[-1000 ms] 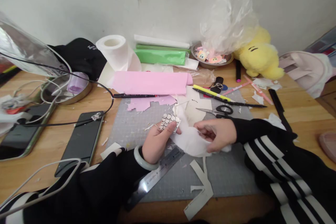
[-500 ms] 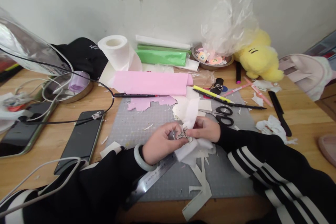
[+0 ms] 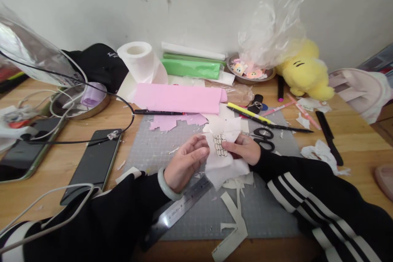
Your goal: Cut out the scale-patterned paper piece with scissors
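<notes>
My right hand [image 3: 247, 149] grips a white tissue [image 3: 225, 168], its thumb pressing beside a small patch with a black scale-like line pattern [image 3: 219, 145]; the fingers behind are hidden. Close to the tissue's left edge is my left hand [image 3: 187, 159], fingers loosely curled and thumb apart from them, with nothing visible in it. Both hands are above a grey cutting mat [image 3: 264, 213]. Below them lie a metal ruler [image 3: 181, 208] and cut strips of pale paper [image 3: 235, 233]. Black-handled scissors [image 3: 264, 133] rest just beyond my right hand.
Pink paper [image 3: 179, 97], a white tissue roll [image 3: 141, 63] and a green packet [image 3: 192, 68] lie at the back. A phone [image 3: 92, 166] and cables are left. A yellow plush toy [image 3: 305, 69], a black comb [image 3: 329, 137] and crumpled tissue [image 3: 322, 155] are right.
My left hand has let go of the patterned patch and drawn back left. The tissue now lies spread more flat in my right hand, showing the whole pattern.
</notes>
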`<action>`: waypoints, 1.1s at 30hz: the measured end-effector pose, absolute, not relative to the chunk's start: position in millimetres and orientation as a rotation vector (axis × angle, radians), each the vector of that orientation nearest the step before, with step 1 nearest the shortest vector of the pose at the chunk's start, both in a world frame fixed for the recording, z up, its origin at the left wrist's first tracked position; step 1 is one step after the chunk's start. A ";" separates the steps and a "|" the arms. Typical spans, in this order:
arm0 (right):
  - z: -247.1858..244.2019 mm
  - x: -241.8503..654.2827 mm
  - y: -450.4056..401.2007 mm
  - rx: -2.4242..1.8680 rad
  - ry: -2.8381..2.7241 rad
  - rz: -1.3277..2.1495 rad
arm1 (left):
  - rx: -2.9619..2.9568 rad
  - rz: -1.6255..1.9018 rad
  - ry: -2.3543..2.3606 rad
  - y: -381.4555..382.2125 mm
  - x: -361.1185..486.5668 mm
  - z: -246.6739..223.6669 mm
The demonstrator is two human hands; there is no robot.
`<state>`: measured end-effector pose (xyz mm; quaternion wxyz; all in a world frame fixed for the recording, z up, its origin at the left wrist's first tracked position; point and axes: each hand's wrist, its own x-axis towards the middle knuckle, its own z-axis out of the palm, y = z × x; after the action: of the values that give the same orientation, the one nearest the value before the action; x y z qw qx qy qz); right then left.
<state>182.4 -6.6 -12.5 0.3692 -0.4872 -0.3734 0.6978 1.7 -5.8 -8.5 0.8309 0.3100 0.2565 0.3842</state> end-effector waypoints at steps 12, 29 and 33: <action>-8.5 179.2 -13.1 -1.447 -1.185 1.842 | 0.692 0.517 0.717 -12.4 7.3 -14.4; -8.4 185.6 -12.8 -1.361 -1.334 1.882 | 0.953 0.521 0.469 -8.3 6.9 -6.0; -14.0 186.1 -11.8 -1.347 -1.303 1.915 | 0.938 0.515 0.442 -7.2 6.8 -4.8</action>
<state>186.1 -11.8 -14.0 0.2289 -0.4895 -0.4732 0.6957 6.8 -7.2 -4.8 0.8372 0.4431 0.2087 0.2432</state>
